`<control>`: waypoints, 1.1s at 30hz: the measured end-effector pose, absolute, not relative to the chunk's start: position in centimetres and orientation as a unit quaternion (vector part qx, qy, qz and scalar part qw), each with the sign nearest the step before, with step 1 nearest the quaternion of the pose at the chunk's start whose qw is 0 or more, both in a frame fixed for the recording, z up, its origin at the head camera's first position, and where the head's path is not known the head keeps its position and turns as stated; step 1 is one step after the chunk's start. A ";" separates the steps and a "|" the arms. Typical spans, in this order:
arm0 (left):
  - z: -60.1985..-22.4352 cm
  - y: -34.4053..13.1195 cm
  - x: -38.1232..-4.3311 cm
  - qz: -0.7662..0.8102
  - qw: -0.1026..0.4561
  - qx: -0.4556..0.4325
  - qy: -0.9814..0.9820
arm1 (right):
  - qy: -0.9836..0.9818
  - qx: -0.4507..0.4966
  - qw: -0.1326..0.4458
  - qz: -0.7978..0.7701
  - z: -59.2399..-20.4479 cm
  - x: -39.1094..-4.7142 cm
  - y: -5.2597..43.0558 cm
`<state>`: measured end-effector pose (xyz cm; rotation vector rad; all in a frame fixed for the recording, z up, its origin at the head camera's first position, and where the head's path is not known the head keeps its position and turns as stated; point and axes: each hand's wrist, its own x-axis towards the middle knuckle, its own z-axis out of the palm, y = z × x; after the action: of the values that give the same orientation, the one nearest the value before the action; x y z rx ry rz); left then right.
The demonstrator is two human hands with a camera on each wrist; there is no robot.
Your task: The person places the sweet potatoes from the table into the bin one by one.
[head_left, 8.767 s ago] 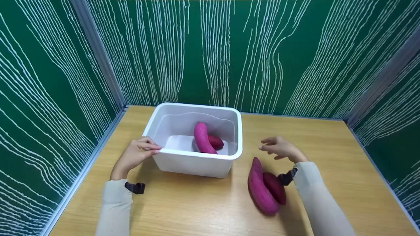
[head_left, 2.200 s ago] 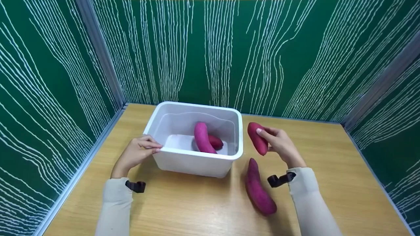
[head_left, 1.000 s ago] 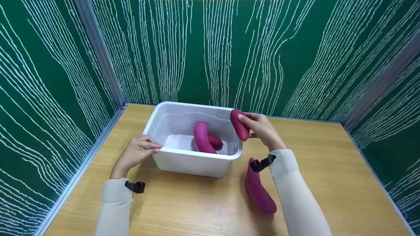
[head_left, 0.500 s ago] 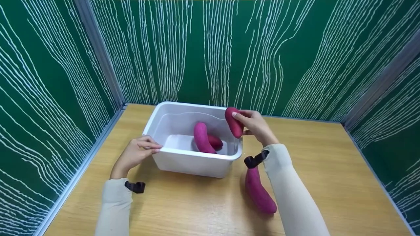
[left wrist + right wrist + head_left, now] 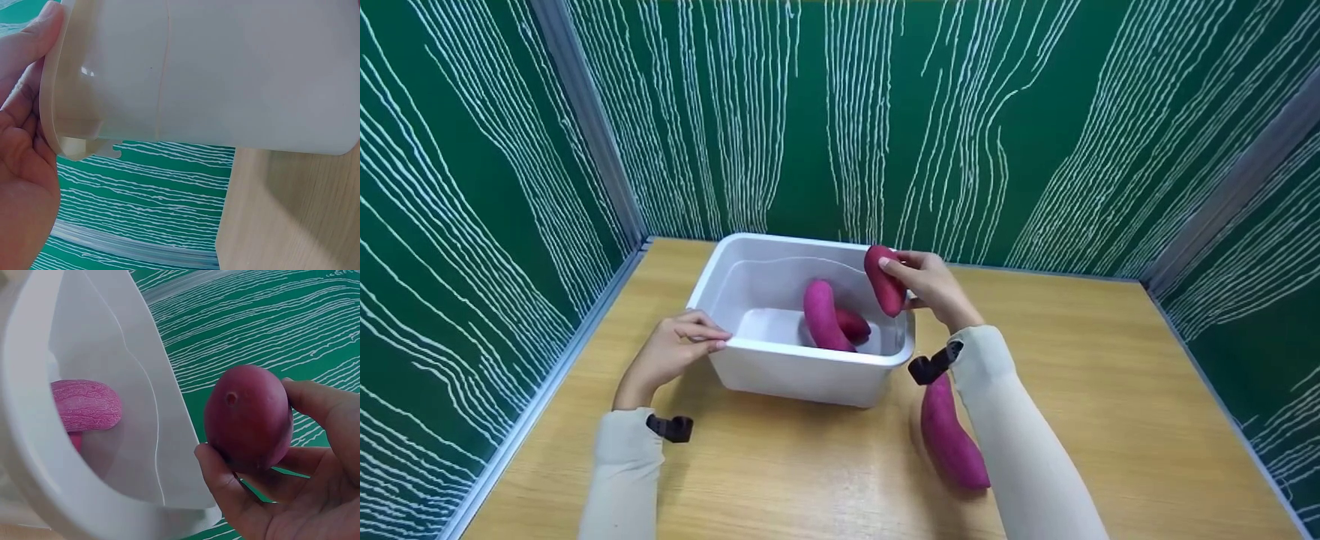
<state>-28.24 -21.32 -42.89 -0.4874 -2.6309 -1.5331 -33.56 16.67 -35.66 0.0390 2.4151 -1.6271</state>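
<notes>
My right hand [image 5: 934,287] grips a dark red sweet potato [image 5: 884,281] between thumb and fingers, above the right rim of a white plastic bin [image 5: 802,379]. Its rounded end faces the camera in the right wrist view, where the held sweet potato [image 5: 247,416] appears beside the bin wall. At the bin's front left corner, my left hand [image 5: 664,352] pinches the rim; the left wrist view has the thumb [image 5: 39,34] on that rim. Inside the bin lie a long pink sweet potato [image 5: 825,316] and a dark red one [image 5: 853,326], partly hidden behind it.
Another long purple-pink sweet potato [image 5: 951,439] lies on the wooden table [image 5: 780,472] right of the bin, partly covered by my right sleeve. Green panels [image 5: 810,112] with white wavy lines stand behind and at both sides.
My right hand, empty at first beside two sweet potatoes on the table, has picked up the dark red one and carried it left over the bin's right rim. My left hand stays on the rim.
</notes>
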 end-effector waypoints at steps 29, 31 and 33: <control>-43.1 -21.4 -28.3 -0.498 0.026 -0.151 -0.854 | 0.819 0.014 0.115 -0.562 -36.0 -33.2 17.0; -43.1 -21.3 -28.3 -0.496 0.033 -0.157 -0.853 | 0.819 0.017 0.116 -0.562 -35.9 -33.2 17.1; -43.1 -21.3 -28.3 -0.495 0.038 -0.162 -0.853 | 0.819 0.018 0.117 -0.562 -35.9 -33.1 17.1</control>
<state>-28.25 -21.30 -43.05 -0.4984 -2.6168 -1.5190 -33.09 17.12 -35.87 0.0541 2.3959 -1.6448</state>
